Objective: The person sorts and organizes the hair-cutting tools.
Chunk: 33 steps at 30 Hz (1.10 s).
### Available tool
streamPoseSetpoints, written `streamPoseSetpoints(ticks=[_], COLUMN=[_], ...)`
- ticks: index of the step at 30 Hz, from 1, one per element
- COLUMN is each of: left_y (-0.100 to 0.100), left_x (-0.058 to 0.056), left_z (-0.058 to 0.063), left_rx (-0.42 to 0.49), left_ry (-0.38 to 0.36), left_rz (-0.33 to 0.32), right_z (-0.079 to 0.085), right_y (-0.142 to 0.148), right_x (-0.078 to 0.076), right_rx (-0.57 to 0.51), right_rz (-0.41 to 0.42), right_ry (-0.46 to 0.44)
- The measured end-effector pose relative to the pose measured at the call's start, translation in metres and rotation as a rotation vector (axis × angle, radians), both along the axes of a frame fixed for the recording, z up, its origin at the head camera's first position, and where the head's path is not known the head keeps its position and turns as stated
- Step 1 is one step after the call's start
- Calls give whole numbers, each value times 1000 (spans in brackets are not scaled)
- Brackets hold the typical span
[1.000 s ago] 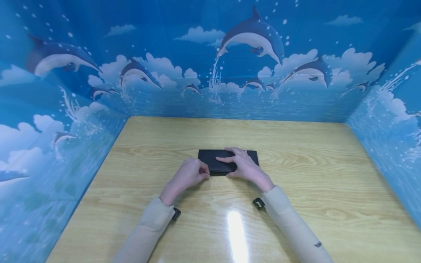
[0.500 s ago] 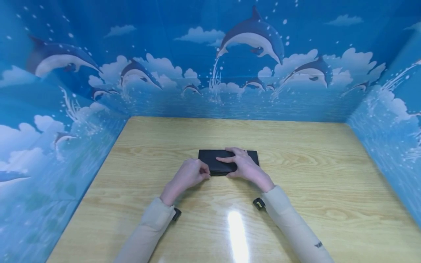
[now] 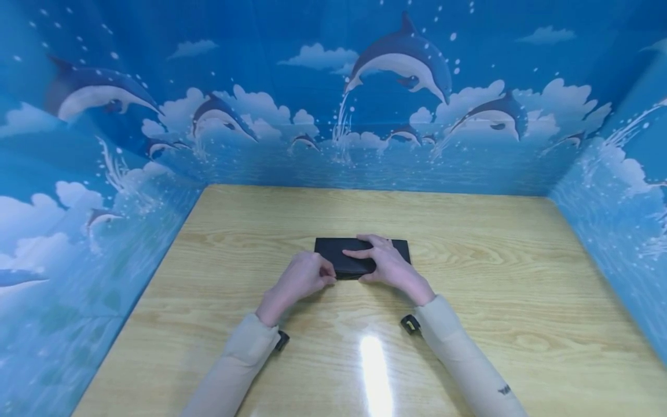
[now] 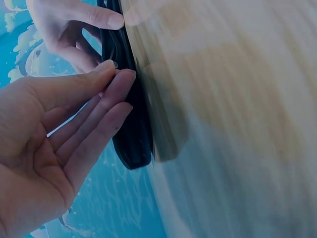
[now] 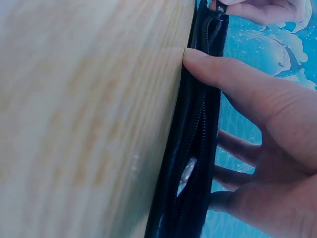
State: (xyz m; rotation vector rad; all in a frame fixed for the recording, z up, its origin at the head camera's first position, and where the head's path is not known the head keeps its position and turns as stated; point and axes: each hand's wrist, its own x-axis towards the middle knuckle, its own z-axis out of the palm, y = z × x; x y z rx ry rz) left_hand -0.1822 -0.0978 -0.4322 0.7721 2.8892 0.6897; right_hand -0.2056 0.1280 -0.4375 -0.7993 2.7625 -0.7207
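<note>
A flat black zippered pouch (image 3: 333,252) lies lengthwise on the wooden table. My left hand (image 3: 304,277) is at its near edge towards the left, thumb and forefinger pinching the zipper pull (image 5: 221,8). Across the pouch's right half, my right hand (image 3: 391,266) grips it, thumb on the near side and fingers spread over the top. In the right wrist view the zipper (image 5: 203,114) gapes beside the right thumb, and something small and silvery (image 5: 186,176) shows inside. Most of the pull is hidden by the left fingertips in the left wrist view.
The wood-grain table (image 3: 500,278) extends around the pouch on all sides. Blue dolphin-print sheets (image 3: 292,156) stand along its back, left and right edges. A bright light reflection lies on the tabletop in front of the hands.
My left hand has shifted slightly to the right along the pouch's near edge, still pinching the pull. My right hand and the pouch stay in place.
</note>
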Motion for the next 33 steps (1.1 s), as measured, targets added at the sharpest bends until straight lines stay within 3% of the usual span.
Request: streamPoseSetpoints(ticks=[33], left_y=[14], left_x=[-3], left_z=[-2], left_rx=[2], left_ry=[-5], left_rz=[-47], right_z=[-1], right_y=[-1], right_x=[0], right_rx=[13], right_rz=[1], right_ry=[13])
